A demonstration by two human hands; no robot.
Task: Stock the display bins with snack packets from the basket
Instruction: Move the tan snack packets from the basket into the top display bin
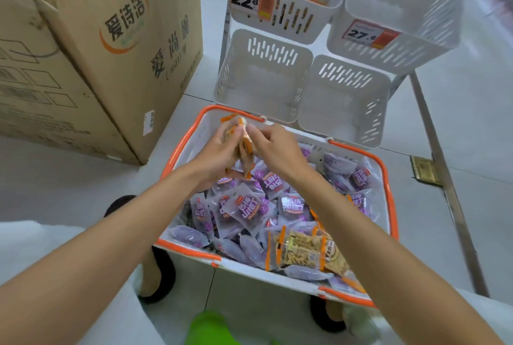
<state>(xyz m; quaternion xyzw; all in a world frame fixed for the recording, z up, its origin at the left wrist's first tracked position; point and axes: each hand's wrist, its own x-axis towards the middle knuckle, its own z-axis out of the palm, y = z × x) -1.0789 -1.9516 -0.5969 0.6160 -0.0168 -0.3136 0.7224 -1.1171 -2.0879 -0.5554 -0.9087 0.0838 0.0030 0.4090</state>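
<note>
Purple packets (249, 210) 西梅山楂丁; bin tags (244, 0) 22.8, 27.6.

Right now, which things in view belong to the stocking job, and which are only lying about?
Belong to the job:
- left hand and right hand, both holding orange-edged packets
- orange-rimmed basket with purple packets
- empty lower left bin and lower right bin
- half-filled upper left bin

Only lying about:
- cardboard box
- brass floor plate
- green object
</note>
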